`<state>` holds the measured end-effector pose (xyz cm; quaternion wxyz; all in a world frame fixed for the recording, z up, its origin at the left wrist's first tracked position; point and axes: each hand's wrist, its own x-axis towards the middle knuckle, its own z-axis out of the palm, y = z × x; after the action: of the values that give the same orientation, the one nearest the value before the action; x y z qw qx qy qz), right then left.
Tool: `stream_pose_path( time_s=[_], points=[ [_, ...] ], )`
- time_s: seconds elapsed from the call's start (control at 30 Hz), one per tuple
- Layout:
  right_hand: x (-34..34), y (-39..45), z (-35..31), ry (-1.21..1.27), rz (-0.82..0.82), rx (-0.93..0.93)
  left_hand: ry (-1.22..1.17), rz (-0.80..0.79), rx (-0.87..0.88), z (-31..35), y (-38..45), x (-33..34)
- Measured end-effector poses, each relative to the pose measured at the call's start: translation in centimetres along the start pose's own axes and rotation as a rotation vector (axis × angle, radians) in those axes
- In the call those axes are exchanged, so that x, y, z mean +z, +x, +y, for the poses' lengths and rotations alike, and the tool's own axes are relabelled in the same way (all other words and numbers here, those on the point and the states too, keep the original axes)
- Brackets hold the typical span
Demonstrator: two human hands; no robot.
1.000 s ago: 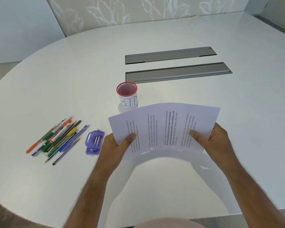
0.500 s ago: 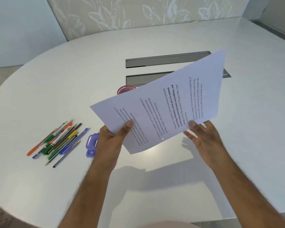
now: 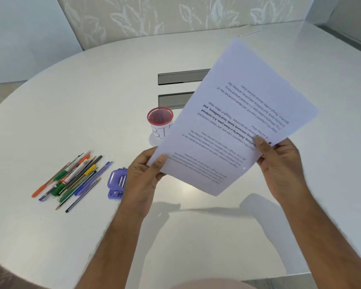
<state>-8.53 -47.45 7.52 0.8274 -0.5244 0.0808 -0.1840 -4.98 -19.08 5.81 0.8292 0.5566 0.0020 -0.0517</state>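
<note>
A sheaf of white printed paper sheets (image 3: 233, 122) hangs in the air above the white table (image 3: 92, 97), tilted with its far corner raised to the upper right. My left hand (image 3: 142, 178) pinches the sheets' lower left corner, thumb on top. My right hand (image 3: 279, 163) grips the near right edge, thumb pressed on the print. The text faces me upside down. The sheets hide part of a red mesh cup.
The red mesh cup (image 3: 159, 122), marked "BIN", stands behind the paper. A purple hole punch (image 3: 117, 182) lies beside my left wrist, and several pens and pencils (image 3: 71, 178) lie further left. Two grey cable slots (image 3: 181, 77) cut the table's middle.
Both hands lifted the sheets off the table and turned them, so the far right corner rose. The cup, briefly covered, shows again. My right hand went from touching the edge to gripping it.
</note>
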Motion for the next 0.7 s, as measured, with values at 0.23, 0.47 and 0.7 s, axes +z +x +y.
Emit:
stream_pose_path(
  time_s=[0.23, 0.47, 0.7],
  points=[
    [0.3, -0.2, -1.7, -0.213, -0.065, -0.096, 0.25, -0.155, 0.018, 1.2, 0.5, -0.3],
    [1.9, -0.7, -1.8, -0.304, -0.113, -0.137, 0.389, -0.139, 0.145, 2.8, 0.3, 3.2],
    [1.1, -1.3, 0.6, -0.335, -0.065, -0.098, 0.364, -0.077, 0.072, -0.1, 0.4, 3.0]
  ],
)
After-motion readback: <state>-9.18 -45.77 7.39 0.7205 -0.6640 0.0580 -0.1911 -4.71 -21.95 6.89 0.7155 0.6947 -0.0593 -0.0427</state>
